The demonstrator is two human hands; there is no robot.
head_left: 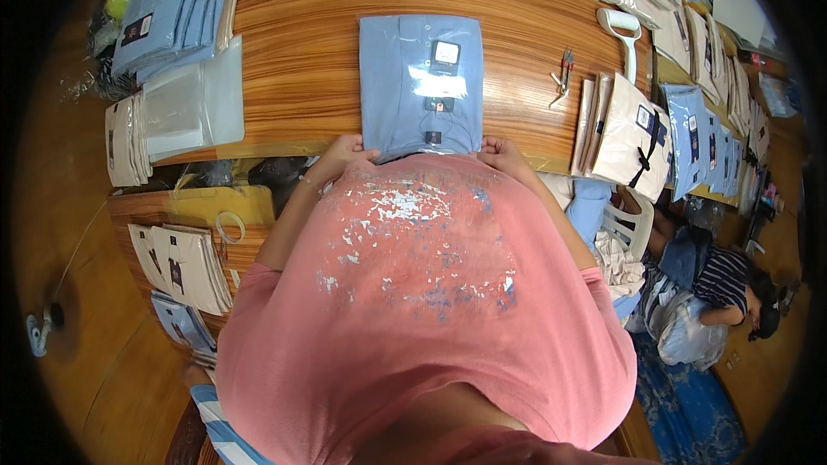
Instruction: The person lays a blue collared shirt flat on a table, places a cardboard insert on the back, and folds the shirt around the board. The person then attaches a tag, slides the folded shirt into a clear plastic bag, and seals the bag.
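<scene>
A folded light-blue shirt in a clear plastic bag [389,77] lies flat in front of me at the table's near edge, with its tags and a row of buttons facing up. My left hand [346,155] pinches the bag's near left corner. At the near right corner my right hand [503,155] has its fingers closed on the bag's edge in the same way. Light glares off the plastic across the middle of the shirt. My body hides part of the bag's near edge.
Bagged blue shirts [159,21] and clear plastic bags [194,103] lie on the left. To the right are snips [564,73], a white-handled roller [622,30] and bagged beige garments [627,129]. Another person [719,284] bends over at the far right, beside a white chair [633,224].
</scene>
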